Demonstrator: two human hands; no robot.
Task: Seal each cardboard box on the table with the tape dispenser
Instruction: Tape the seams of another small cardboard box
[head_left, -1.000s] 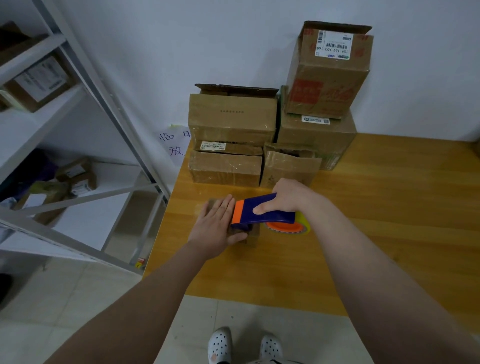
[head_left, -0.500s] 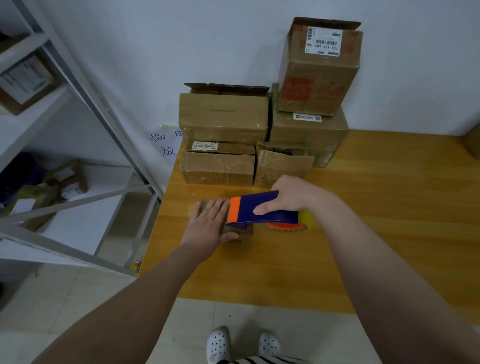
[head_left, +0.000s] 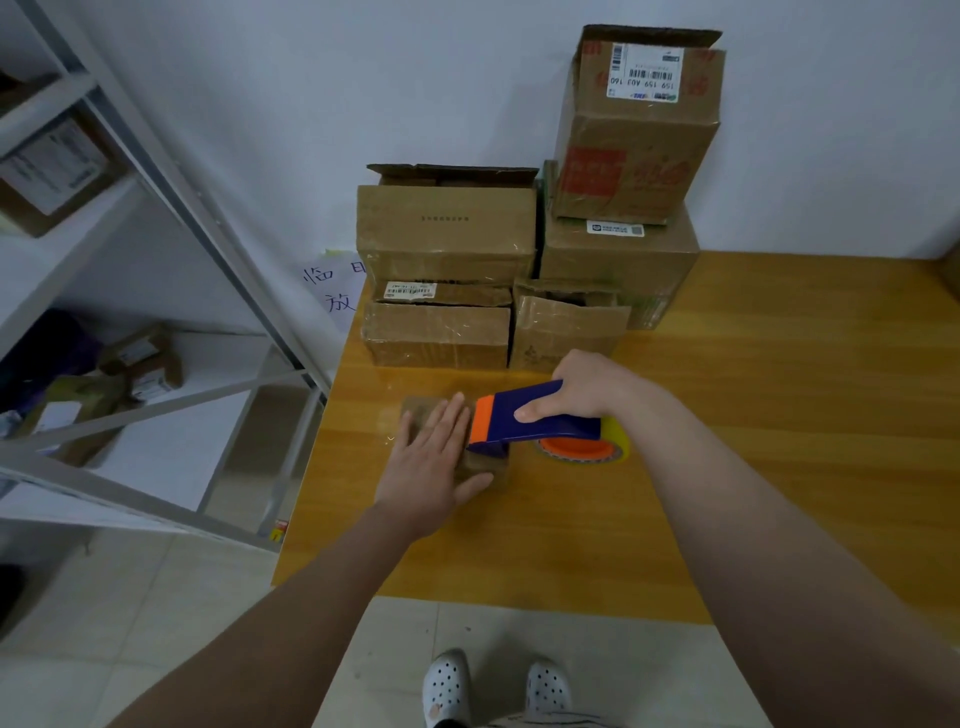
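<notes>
A small box (head_left: 418, 413) is placed on the table (head_left: 779, 441) under the left hand (head_left: 431, 462), which is laid flat on its top. The tape dispenser (head_left: 540, 418) is held in the right hand (head_left: 587, 384), just right of the left hand, with its front end set on the small box. Behind both hands, a stack of boxes (head_left: 447, 234) is set against the wall. A shelf rack (head_left: 171, 176) is located left of the left hand, off the table.

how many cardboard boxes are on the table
6: small box under the left hand; flat box and crumpled box at the stack's front; open box atop the flat one; large box behind; labelled box topmost. Others may be hidden.
</notes>
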